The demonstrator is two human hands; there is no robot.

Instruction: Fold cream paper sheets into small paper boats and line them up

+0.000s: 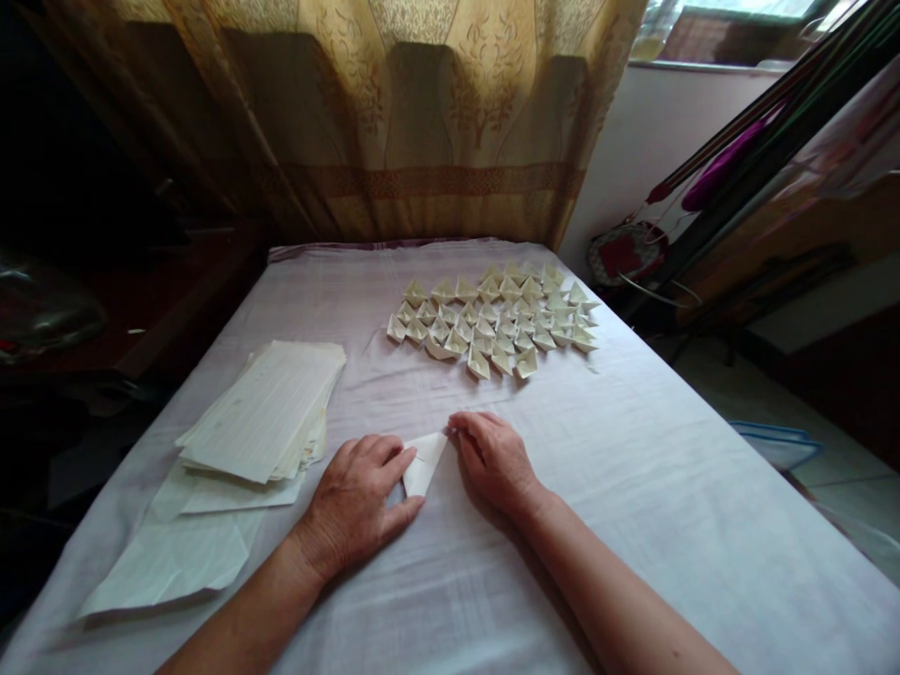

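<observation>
A small folded piece of white paper (424,461) lies on the pale cloth of the table (633,469), right in front of me. My left hand (358,502) rests flat over its left side, fingers stretched out and pressing it down. My right hand (492,459) has its fingers curled, with the fingertips pinching the paper's upper right corner. Beyond the hands, several small folded paper boats (496,319) sit in close rows.
A stack of flat white paper sheets (263,412) lies at the left, with loose sheets (169,562) under and in front of it. A patterned curtain (394,122) hangs behind the table. Long rods (766,122) lean at the right, above the floor.
</observation>
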